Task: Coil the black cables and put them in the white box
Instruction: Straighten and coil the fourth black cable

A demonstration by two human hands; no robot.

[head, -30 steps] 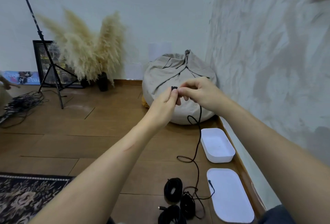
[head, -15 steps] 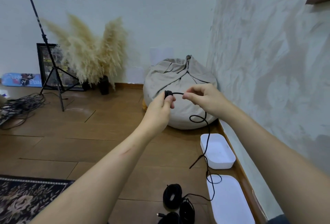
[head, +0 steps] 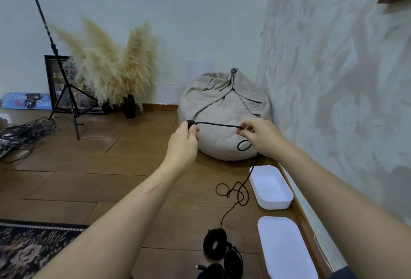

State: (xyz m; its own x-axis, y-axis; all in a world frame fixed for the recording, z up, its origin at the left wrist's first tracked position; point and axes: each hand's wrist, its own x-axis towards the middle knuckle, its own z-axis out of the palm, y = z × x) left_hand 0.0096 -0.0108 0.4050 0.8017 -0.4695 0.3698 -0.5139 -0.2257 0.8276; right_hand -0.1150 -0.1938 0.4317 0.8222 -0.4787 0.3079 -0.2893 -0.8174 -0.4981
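Pulled apart since the earlier frame, the hands stretch the black cable [head: 216, 124] between them: the left hand [head: 183, 143] grips its wound end, the right hand [head: 262, 138] pinches it farther along. Slack trails in loops onto the floor [head: 89, 167] beside the white box [head: 273, 205], near the coiled cables [head: 214, 244].

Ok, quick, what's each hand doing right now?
Left hand: gripping the wound end of the black cable.
Right hand: pinching the same cable further along.
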